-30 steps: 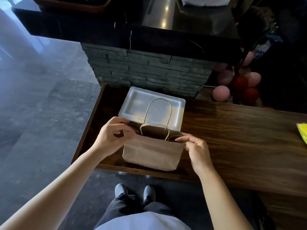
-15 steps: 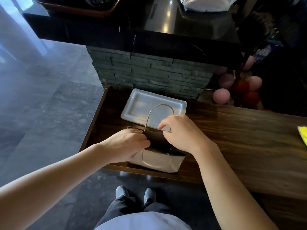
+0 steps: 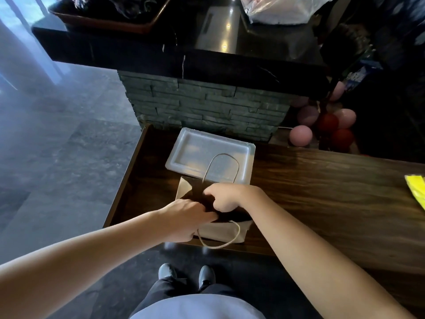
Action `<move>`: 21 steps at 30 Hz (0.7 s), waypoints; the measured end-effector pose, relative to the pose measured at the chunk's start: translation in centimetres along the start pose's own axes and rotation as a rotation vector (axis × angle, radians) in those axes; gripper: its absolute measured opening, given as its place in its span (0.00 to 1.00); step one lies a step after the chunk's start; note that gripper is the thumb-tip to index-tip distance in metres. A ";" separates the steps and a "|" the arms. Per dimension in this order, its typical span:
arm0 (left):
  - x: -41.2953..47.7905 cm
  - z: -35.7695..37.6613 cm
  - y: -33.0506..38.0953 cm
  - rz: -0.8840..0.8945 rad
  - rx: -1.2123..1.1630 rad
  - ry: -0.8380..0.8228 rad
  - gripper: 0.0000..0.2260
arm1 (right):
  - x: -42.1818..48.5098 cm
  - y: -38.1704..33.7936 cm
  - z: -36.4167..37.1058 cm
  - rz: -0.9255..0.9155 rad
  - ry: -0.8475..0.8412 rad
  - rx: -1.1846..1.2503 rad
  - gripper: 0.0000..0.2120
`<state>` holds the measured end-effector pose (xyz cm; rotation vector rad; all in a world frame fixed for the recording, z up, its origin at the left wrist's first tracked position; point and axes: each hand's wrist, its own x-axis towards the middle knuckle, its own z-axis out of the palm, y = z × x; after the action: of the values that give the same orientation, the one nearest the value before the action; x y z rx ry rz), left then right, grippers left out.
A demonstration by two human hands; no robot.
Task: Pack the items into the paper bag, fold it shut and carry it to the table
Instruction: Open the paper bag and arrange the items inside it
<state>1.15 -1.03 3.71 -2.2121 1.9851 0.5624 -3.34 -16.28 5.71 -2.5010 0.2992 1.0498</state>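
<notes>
- Head view: the paper bag (image 3: 220,233) stands at the near left edge of the wooden counter (image 3: 322,192), its mouth dark and open, with both hands reaching into the top
- The left hand (image 3: 184,217) has its fingers curled down over the near rim, apparently pinching the paper; the right hand (image 3: 226,196) is closed in a loose fist at the mouth, though whether it grips paper or something inside is hidden
- The white foam tray (image 3: 207,153) lies flat just behind the bag, touching or nearly touching it, and not yet packed by the look of it
- Risk: the bag sits close to the counter's front edge, so a downward push or pull toward the body could tip it to the floor
- Risk: the tray looks about as wide as the bag mouth; forcing it in flat could tear the paper or collapse a side
- Risk: the near handle (image 3: 218,244) hangs outward over the front face, while the far handle (image 3: 222,164) stands upright; either could get trapped in the fold
</notes>
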 end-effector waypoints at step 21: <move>-1.0 -3.8 -0.6 -0.207 -0.612 -0.479 0.26 | 0.6 2.7 -0.6 0.121 0.045 0.111 0.31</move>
<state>2.41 -1.25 7.48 -2.2259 1.4394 1.6573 -3.47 -19.01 4.85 -2.4347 0.5132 0.9950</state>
